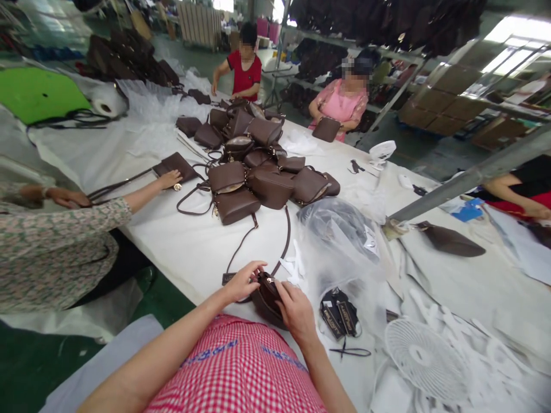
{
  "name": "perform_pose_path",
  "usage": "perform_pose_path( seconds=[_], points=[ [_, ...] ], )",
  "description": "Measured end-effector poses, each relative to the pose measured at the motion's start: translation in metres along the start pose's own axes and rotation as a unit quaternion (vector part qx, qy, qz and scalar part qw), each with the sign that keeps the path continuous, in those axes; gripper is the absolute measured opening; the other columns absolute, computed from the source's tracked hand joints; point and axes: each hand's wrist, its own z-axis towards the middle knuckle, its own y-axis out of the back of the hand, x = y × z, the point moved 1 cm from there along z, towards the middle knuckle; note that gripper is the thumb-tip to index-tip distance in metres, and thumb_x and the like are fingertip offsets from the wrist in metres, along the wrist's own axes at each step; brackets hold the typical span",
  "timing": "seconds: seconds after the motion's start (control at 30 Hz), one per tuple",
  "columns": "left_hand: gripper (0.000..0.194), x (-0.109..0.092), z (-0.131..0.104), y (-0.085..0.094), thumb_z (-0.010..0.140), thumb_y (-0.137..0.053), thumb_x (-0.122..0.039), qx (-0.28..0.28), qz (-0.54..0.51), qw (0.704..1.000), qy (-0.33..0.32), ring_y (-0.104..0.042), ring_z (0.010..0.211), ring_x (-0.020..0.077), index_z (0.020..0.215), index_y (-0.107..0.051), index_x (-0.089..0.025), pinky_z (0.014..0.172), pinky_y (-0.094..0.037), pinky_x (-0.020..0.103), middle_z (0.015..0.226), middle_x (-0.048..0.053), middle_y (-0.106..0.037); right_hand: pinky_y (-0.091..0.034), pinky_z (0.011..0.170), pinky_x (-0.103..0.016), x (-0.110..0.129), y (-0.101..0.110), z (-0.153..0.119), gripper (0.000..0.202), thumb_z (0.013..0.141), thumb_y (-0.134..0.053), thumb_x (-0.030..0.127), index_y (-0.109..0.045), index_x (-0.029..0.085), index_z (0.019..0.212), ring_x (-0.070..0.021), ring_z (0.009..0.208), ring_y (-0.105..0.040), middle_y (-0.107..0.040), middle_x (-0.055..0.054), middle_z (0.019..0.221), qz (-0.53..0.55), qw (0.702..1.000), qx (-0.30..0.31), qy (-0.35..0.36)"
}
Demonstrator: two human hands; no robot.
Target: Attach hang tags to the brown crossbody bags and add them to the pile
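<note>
A small dark brown handbag (267, 305) rests against the table's near edge, right in front of my checked apron. My left hand (244, 283) has its fingers curled at the bag's zipped top, on the left side. Closed over the top's right side is my right hand (296, 308), with the thumb hidden. The bag's long strap (284, 241) runs forward across the table. A black tag (228, 278) lies just left of my left fingers. Black hang tags (339, 314) with lettering lie in a bunch to the right of my right hand.
Ahead is a heap of brown handbags (271, 186). A clear plastic bag (340, 235) and a white fan (424, 355) stand to the right, near a slanting metal post (473, 172). A co-worker's hand (170, 179) touches another bag at left. Other people work across the table.
</note>
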Motion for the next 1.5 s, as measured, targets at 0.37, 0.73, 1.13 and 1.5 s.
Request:
perform_pose_path(
  seconds=[0.37,0.73,1.13,1.5],
  points=[
    [0.042,-0.001,0.011,0.005,0.074,-0.063,-0.013,0.045,0.06,0.996,-0.04,-0.053,0.088,0.0178,0.114,-0.056,-0.019,0.082,-0.045,0.031,0.099,0.004,-0.056,-0.046,0.071,-0.029,0.008,0.012,0.043,0.015,0.091,-0.046,0.024,-0.059,0.019,0.097,-0.02,0.087,-0.057,-0.059,-0.01,0.102,0.039,0.994,0.075,-0.065],
    [0.025,0.02,0.012,-0.003,0.067,-0.067,-0.022,0.0,-0.257,0.954,0.157,-0.058,0.073,0.0138,0.09,-0.064,-0.012,0.07,-0.046,0.027,0.082,0.003,-0.063,-0.037,0.053,-0.024,-0.005,0.024,0.058,0.016,0.075,-0.057,0.022,-0.055,0.022,0.091,-0.0132,0.056,-0.052,-0.055,0.006,0.06,0.357,0.878,0.195,-0.253],
    [0.035,0.035,0.002,0.016,0.062,-0.077,-0.027,0.232,-0.322,0.886,0.238,-0.056,0.06,0.0099,0.094,-0.069,-0.015,0.063,-0.046,0.025,0.077,0.001,-0.067,-0.041,0.051,-0.022,0.01,0.023,0.055,0.023,0.059,-0.057,0.012,-0.055,0.02,0.081,-0.0115,0.053,-0.055,-0.059,0.007,0.059,0.51,0.753,0.257,-0.327],
    [0.039,0.022,0.011,0.014,0.075,-0.068,-0.034,0.344,-0.228,0.909,0.053,-0.052,0.115,0.023,0.112,-0.068,-0.023,0.102,-0.036,0.034,0.124,0.005,-0.06,-0.041,0.052,-0.023,0.009,0.022,0.045,0.03,0.057,-0.062,0.017,-0.056,0.021,0.086,-0.0107,0.052,-0.053,-0.058,0.008,0.058,0.56,0.702,0.244,-0.367]
  ],
)
